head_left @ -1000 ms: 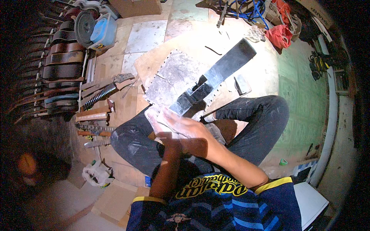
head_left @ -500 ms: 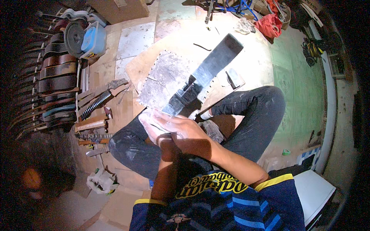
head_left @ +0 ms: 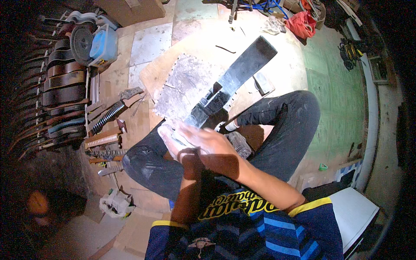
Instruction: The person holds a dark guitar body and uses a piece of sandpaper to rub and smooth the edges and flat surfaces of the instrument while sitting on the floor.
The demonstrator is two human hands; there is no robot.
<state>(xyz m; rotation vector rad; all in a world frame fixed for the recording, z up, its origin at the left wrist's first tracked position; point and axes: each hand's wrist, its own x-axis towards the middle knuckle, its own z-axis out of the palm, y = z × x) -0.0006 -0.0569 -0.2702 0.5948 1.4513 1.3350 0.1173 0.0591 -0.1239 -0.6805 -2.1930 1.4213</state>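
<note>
My left hand (head_left: 171,141), whitened with powder, is closed around something pale, mostly hidden. My right hand (head_left: 210,145) lies over it, fingers closed and blurred, so what they grip is unclear. Just beyond them, a long dark bar (head_left: 247,60) with a rectangular cutout slants up to the right, its lower end reaching my fingers. Beside it lies a dusty grey sheet (head_left: 184,80) with dotted edges, on a pale board (head_left: 151,73). A small dark-and-silver item (head_left: 262,84) rests right of the bar.
Guitar bodies (head_left: 65,86) stand in a row at left, near a blue tub (head_left: 99,47) and loose necks (head_left: 110,115). Cardboard (head_left: 130,8), a red bag (head_left: 301,26) and cables (head_left: 353,54) lie around the edges. A white box (head_left: 349,216) is by my right elbow.
Since a second ago the view has shifted, so the surroundings appear higher and farther left. My hands stay together by the bar's lower end, with the right fingers now more blurred.
</note>
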